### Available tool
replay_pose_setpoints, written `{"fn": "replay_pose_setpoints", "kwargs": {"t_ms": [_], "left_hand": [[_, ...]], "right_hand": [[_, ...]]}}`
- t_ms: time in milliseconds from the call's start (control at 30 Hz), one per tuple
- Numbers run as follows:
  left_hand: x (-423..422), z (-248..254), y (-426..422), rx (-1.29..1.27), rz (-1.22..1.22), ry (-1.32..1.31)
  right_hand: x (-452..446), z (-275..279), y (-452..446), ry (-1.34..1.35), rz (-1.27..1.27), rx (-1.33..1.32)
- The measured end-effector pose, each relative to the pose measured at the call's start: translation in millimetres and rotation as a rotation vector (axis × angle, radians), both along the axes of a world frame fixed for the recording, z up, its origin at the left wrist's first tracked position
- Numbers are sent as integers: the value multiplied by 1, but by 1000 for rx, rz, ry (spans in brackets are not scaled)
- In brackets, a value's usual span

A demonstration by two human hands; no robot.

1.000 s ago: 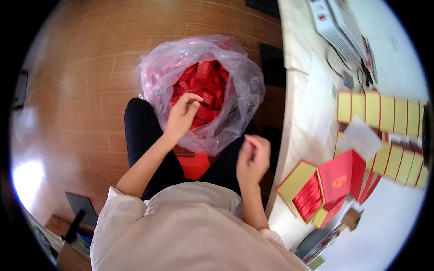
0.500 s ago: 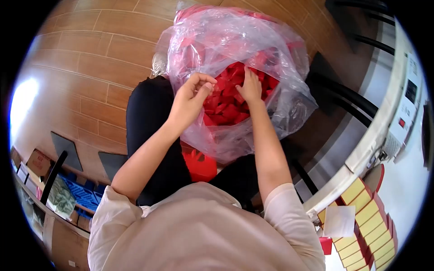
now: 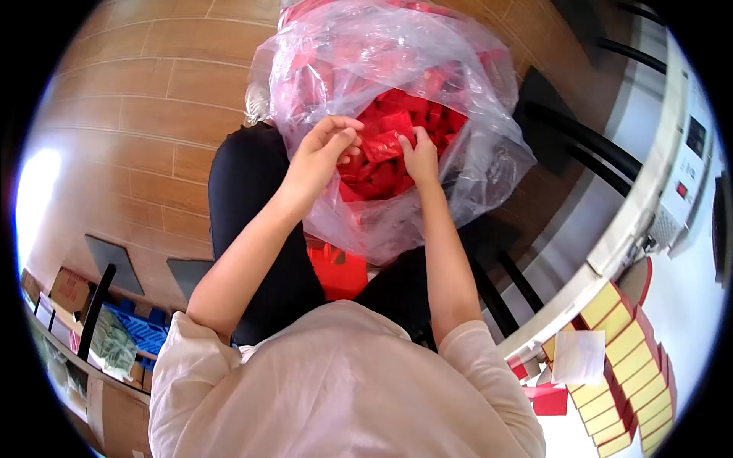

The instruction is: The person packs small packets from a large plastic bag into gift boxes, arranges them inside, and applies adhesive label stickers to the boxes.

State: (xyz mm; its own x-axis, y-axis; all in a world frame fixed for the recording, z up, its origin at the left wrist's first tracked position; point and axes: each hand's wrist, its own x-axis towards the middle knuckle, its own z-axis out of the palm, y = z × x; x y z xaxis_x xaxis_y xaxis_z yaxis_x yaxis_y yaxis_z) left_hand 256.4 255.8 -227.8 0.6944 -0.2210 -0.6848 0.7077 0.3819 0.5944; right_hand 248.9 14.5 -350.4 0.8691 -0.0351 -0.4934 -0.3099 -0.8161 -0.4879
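Note:
A large clear plastic bag stands open between my knees, full of small red packets. Over its mouth, my right hand pinches one shiny red packet between thumb and fingers. My left hand is at the left side of the opening, thumb and forefinger curled near the packet's left end; whether it grips anything is too small to tell. Below the bag, a red object lies between my legs.
At the right is a white table edge with a white machine, rows of yellow and red boxes and a white sheet. Black chair legs stand right of the bag. At lower left are a blue crate and a cardboard box.
My right hand has gone from beside the table into the bag, and now holds a red packet lifted from the pile. The view has turned toward the bag.

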Motion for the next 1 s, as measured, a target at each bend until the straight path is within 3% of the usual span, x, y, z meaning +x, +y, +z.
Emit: {"fn": "replay_pose_setpoints", "kwargs": {"t_ms": [33, 100, 167, 200, 333, 533, 633, 700, 767, 833, 1000], "left_hand": [[-3, -4, 1, 2, 5, -11], [-8, -7, -6, -17, 8, -49], [-12, -4, -15, 202, 5, -215], [-18, -11, -18, 184, -47, -300], [-40, 20, -23, 70, -103, -594], [-78, 65, -8, -158, 22, -681], [-95, 84, -6, -265, 119, -672], [-100, 97, 0, -410, 288, -517], [-100, 109, 8, -405, 400, -466], [-102, 114, 22, -439, 345, -391], [-144, 142, 15, -422, -176, -215]], "right_hand": [[2, 20, 0, -92, -148, 140], [1, 63, 3, -63, -241, 133], [-10, 101, 17, -39, -792, 917], [-15, 126, 26, 22, -848, 1068], [-59, 186, 61, 249, -886, 1180], [-121, 224, 82, 354, -853, 1450], [-143, 250, 79, 275, -778, 1386], [-159, 268, 73, 199, -756, 1309], [-176, 283, 61, 79, -705, 1118], [-190, 305, 49, -71, -667, 979], [-214, 351, 51, -662, -5, 237]]}}
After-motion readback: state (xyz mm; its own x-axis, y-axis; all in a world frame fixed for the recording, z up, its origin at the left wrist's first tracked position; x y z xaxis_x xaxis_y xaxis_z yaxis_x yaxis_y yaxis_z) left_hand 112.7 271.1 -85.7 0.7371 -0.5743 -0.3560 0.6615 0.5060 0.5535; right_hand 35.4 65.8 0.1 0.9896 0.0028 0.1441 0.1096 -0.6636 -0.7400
